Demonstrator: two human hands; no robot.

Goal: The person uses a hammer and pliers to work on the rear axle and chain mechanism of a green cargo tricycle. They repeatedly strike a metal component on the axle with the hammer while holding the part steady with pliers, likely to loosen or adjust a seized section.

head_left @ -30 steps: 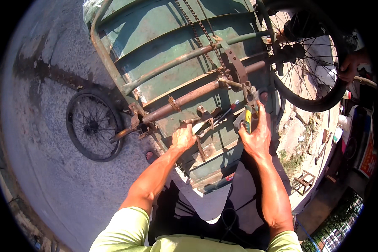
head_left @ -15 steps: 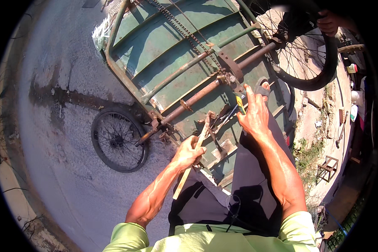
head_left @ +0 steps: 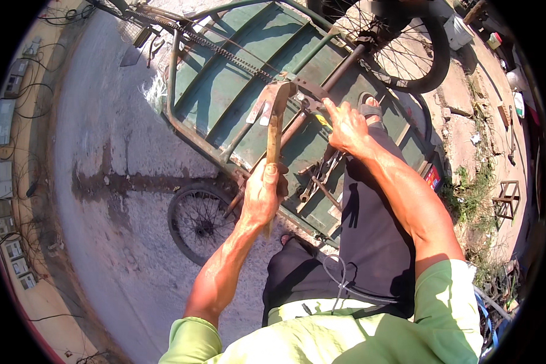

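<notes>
A hammer (head_left: 274,136) with a wooden handle is gripped in my left hand (head_left: 264,193). Its head is raised and, from here, overlaps the cart's rusty axle (head_left: 295,127). My right hand (head_left: 348,128) is closed round a tool with a yellow handle (head_left: 323,121) beside the axle's middle; the fingers cover much of it, so its kind is unclear. Close to those fingertips is a rusty metal bracket (head_left: 310,88) on the axle. The green cart (head_left: 249,103) rests tipped over, its ribbed underside facing me, with a drive chain (head_left: 224,53) running across it.
One spoked wheel (head_left: 203,224) lies to the left, another (head_left: 418,54) stands at the far right. Loose metal tools (head_left: 321,176) lie on the cart near my leg. My sandalled foot (head_left: 370,106) is against the cart. A small metal frame (head_left: 506,199) stands at right.
My left hand has swung the hammer upward and away from me, its head now by the axle. My right hand has shifted slightly left and away. The view has turned and moved.
</notes>
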